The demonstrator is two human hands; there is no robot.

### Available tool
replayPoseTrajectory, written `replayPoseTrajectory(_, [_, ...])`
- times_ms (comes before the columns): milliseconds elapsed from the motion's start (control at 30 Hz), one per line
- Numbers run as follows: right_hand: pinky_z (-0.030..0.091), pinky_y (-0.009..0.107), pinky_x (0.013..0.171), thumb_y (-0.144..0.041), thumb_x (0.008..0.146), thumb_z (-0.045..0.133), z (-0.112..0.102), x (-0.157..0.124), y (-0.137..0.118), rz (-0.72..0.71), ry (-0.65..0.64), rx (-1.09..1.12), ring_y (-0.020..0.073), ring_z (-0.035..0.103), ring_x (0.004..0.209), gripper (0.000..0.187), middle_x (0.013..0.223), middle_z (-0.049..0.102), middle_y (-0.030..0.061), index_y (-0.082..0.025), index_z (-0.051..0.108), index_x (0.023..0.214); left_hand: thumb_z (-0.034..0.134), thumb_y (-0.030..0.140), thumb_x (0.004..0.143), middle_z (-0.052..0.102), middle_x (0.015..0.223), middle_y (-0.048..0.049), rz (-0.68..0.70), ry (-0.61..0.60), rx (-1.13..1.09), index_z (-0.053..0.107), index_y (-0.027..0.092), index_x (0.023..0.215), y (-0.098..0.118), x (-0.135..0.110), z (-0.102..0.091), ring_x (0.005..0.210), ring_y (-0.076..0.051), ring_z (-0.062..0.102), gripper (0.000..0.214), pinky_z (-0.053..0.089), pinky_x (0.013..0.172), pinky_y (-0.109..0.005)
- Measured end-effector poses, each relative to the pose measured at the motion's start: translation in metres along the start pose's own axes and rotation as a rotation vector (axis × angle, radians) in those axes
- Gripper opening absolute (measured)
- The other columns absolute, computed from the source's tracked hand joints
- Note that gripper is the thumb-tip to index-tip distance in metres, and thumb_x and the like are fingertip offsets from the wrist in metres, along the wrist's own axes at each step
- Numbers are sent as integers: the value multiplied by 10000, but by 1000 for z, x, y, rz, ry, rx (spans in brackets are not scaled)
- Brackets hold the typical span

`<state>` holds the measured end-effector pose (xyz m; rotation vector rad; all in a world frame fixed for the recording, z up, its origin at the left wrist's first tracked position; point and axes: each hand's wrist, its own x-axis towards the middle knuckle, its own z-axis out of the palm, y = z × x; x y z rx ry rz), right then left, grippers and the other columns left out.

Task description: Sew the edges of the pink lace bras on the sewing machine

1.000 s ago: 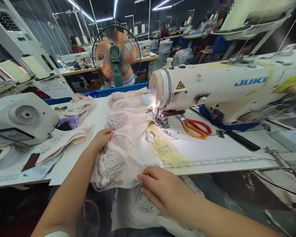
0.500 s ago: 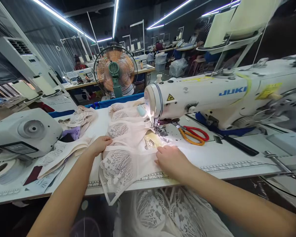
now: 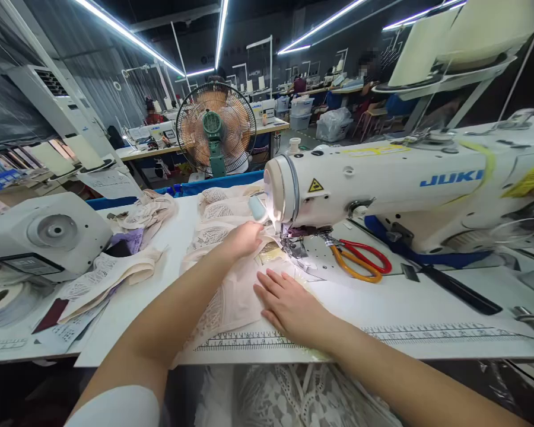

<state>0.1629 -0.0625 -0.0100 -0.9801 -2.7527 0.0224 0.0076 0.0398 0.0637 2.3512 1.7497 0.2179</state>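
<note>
A chain of cream lace bras (image 3: 211,236) runs over the table to the needle area of a white sewing machine (image 3: 324,187). My left hand (image 3: 244,239) is closed on the bra fabric just left of the presser foot (image 3: 296,246); its fingertips are partly hidden. Lying flat, with fingers stretched out, my right hand (image 3: 291,305) presses on the cream fabric in front of the foot. Between the hands, a yellowish plate (image 3: 272,255) shows by the needle. My left forearm covers part of the nearest lace cup.
Scissors with red and orange handles (image 3: 360,261) lie right of the needle, near a black-handled tool (image 3: 463,289). A printed ruler strip (image 3: 258,340) follows the front edge. More lace pieces (image 3: 109,276) lie left, beside another machine head (image 3: 48,234). A fan (image 3: 216,127) stands behind.
My left hand has moved right and away from me, from the bra's left edge to beside the needle. My right hand has opened from a curled grip and now lies flat on the fabric.
</note>
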Motion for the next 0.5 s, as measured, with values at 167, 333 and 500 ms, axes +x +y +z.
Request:
replayPoseTrajectory(167, [327,534,1050,-369,951,365,2,-4,3,-5,-8,48,341,367,1316,468,1431,427,149,-116,517,1314,495,469,862,692,822,-55,-123,-81,40,666,180,855,-5,37,19,774,-218,640,336,461,665,-273])
replayPoseTrajectory(333, [320,550,1048,-363,948,368,6,-5,4,-2,30,101,345,360,1318,456,1421,443,143,-123,531,1300,494,417,878,668,979,-114,-196,-71,136,606,140,1063,3,36,3,906,-257,636,351,471,715,-295])
replayPoseTrajectory(500, [320,568,1033,-348,913,445,0,-3,10,-21,75,171,347,403,1274,415,1375,497,137,-146,562,1256,423,259,909,643,1023,-113,-9,-86,217,620,154,995,29,-23,-7,954,-251,623,239,486,791,-339])
